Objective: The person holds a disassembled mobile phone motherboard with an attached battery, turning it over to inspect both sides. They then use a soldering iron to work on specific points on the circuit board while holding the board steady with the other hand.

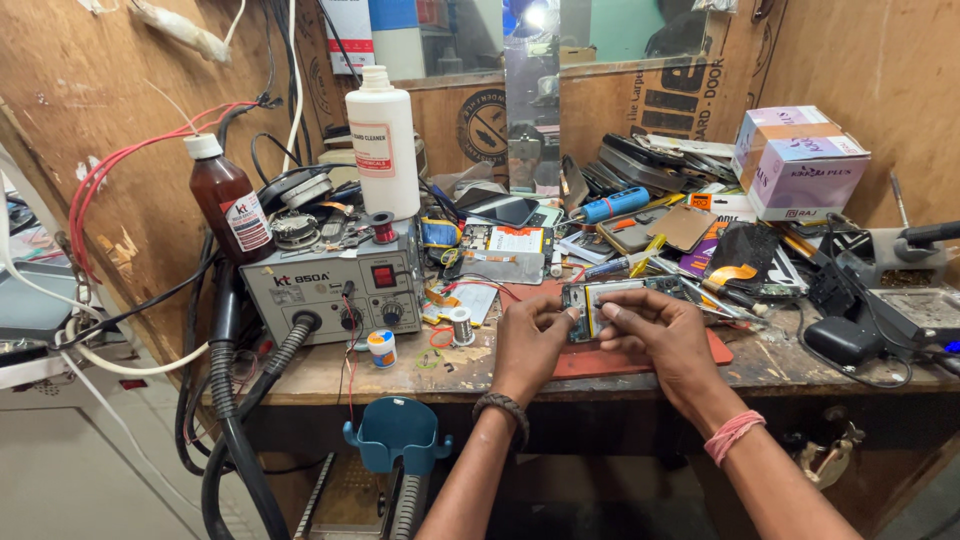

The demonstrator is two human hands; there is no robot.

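An opened mobile phone with its circuit board showing lies on a red mat at the front of the wooden bench. My left hand grips the phone's left end with thumb and fingers. My right hand rests over the phone's middle, its fingertips pinched on the top of the board. I cannot tell whether a small tool is between those fingers. A dark bracelet circles my left wrist and a pink band my right wrist.
A grey hot-air rework station stands at the left, with a brown bottle and a white bottle on it. Solder spool, phone parts, tools, pink boxes and a soldering stand crowd the bench. Cables hang left.
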